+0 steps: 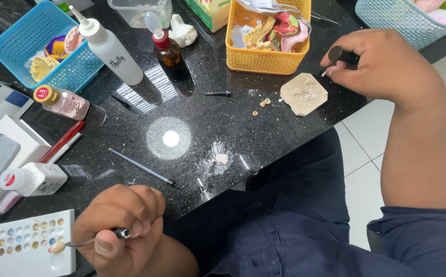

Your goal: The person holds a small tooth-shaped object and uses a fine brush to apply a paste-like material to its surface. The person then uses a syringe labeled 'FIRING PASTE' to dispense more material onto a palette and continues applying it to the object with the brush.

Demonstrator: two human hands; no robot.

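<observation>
1. Black speckled counter [264, 133], head view: the left hand [117, 225] sits at the near edge, fingers [135, 213] curled tight around a thin metal-tipped tool [87, 241] with a small tooth-coloured piece [56, 248] on its tip, held over the white well palette [25, 243], likely so the shades stay within reach.
2. Right hand [382, 64] rests at the counter's far right, fingers closed on a short dark cylinder [342, 54], just beside the tan honeycomb pad [304, 93].
3. A slim probe [146, 168] lies between the hands.
4. Hard to make out: what the cylinder is, and the tiny pieces on the pad; the yellow basket [264, 59] is cut off above.
</observation>
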